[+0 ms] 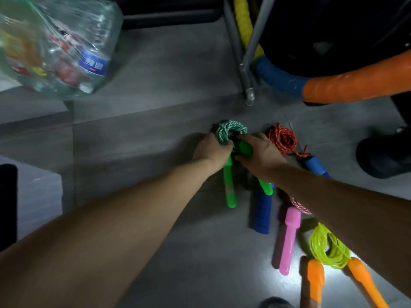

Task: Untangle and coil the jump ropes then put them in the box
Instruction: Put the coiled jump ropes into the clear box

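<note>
On the grey floor lies a green jump rope, its cord (pixel 230 130) bunched in a coil. My left hand (pixel 212 152) grips that cord, and one green handle (pixel 230 187) sticks out below it. My right hand (pixel 261 152) holds the other green handle (pixel 245 148) right beside the left hand. A red coiled rope (pixel 282 138) with blue handles (pixel 260 210) lies just to the right. Nearer me lie a pink handle (pixel 289 238) and a yellow-green coil (pixel 327 247) with orange handles (pixel 314 281). No box is visible.
A clear plastic bag (pixel 60 45) of bottles sits at the upper left. A metal leg (pixel 249 63) and a padded ring in yellow, blue and orange (pixel 347 85) stand behind the ropes. A dark shoe (pixel 382 154) is at the right.
</note>
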